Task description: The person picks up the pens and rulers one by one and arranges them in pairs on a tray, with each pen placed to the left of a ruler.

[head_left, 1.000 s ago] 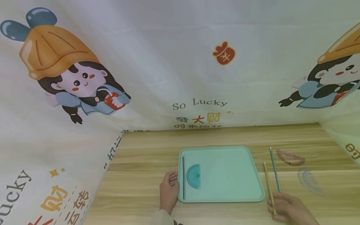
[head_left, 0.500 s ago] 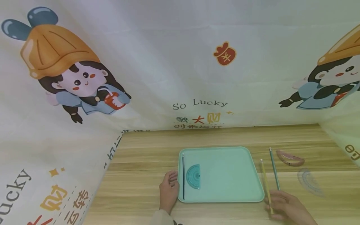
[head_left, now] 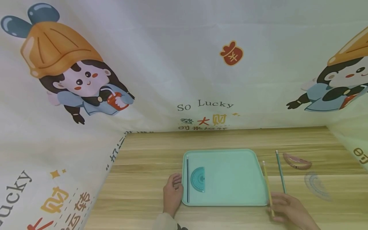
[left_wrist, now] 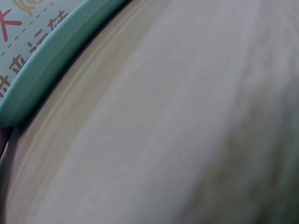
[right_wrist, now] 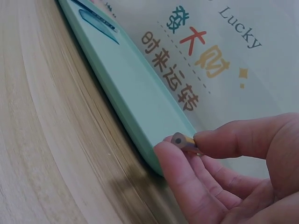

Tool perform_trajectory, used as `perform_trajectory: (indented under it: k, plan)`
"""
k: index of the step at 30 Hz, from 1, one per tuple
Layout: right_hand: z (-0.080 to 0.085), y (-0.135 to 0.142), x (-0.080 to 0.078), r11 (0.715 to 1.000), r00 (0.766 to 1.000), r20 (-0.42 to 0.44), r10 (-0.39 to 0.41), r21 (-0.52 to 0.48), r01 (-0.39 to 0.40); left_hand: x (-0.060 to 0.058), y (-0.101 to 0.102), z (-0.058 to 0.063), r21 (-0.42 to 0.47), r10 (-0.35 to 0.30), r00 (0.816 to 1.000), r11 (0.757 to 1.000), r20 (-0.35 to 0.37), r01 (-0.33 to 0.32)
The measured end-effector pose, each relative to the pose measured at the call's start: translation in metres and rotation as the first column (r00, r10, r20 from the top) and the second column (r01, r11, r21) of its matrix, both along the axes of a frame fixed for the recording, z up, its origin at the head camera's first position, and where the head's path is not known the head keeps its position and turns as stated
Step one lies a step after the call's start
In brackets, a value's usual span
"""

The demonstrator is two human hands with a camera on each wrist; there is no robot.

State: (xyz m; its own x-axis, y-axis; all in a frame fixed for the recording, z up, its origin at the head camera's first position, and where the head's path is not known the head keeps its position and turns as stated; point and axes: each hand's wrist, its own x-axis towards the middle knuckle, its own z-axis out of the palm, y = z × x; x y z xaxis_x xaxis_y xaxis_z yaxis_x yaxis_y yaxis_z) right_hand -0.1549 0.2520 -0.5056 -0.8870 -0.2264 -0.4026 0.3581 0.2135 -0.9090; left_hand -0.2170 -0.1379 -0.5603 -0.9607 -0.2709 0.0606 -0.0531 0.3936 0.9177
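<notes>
In the head view, my right hand (head_left: pixel 288 209) pinches a yellow pencil (head_left: pixel 267 179) near its lower end. The pencil's white-tipped far end points away, along the right rim of a mint-green tray (head_left: pixel 233 179). Up close in the right wrist view, thumb and fingers hold the pencil (right_wrist: pixel 187 143), its flat, unsharpened end facing the camera. At the tray's left rim, my left hand (head_left: pixel 172 195) holds the edge with bent fingers. Inside the tray lie a dark pencil (head_left: pixel 188 182) and, beside it, a teal protractor (head_left: pixel 198 179).
Right of the tray a green pencil (head_left: pixel 281 172) lies on the wooden table (head_left: pixel 143 179), its near end behind the right hand. Beyond it are a pink protractor (head_left: pixel 297 162) and a clear protractor (head_left: pixel 317 186). A printed cloth (head_left: pixel 172 64) surrounds the table.
My right hand has moved left with the yellow pencil, bringing it from beside the green pencil to the tray's right rim. My left hand stays at the tray.
</notes>
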Motion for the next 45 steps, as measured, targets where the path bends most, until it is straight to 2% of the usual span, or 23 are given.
perform_trajectory:
  k: [14,20,25,30,35,45]
  plan:
    - [0.002,-0.014,-0.003,0.998,0.996,-0.067,0.062,-0.005,-0.062,-0.001,0.001,-0.001,-0.013,0.006,1.0,1.0,0.008,-0.006]
    - [0.005,-0.024,-0.007,0.998,0.994,-0.091,0.057,0.039,-0.053,-0.002,0.001,0.001,-0.016,-0.007,1.0,1.0,-0.002,0.007]
    - [0.006,-0.033,-0.011,0.998,0.993,-0.1,0.055,0.024,-0.053,0.001,-0.002,0.0,-0.019,0.015,1.0,1.0,-0.007,-0.015]
    - [0.005,-0.037,-0.012,1.0,0.996,-0.085,0.018,0.022,-0.016,-0.001,0.0,-0.002,-0.026,-0.007,1.0,1.0,-0.007,0.007]
    - [0.005,-0.042,-0.016,1.0,0.997,-0.072,-0.001,0.02,0.003,0.0,0.001,-0.003,-0.017,-0.004,1.0,1.0,-0.003,0.003]
    - [0.006,-0.056,-0.021,1.0,0.996,-0.084,0.009,-0.026,-0.011,0.0,0.001,-0.001,-0.02,-0.004,1.0,1.0,0.006,0.005]
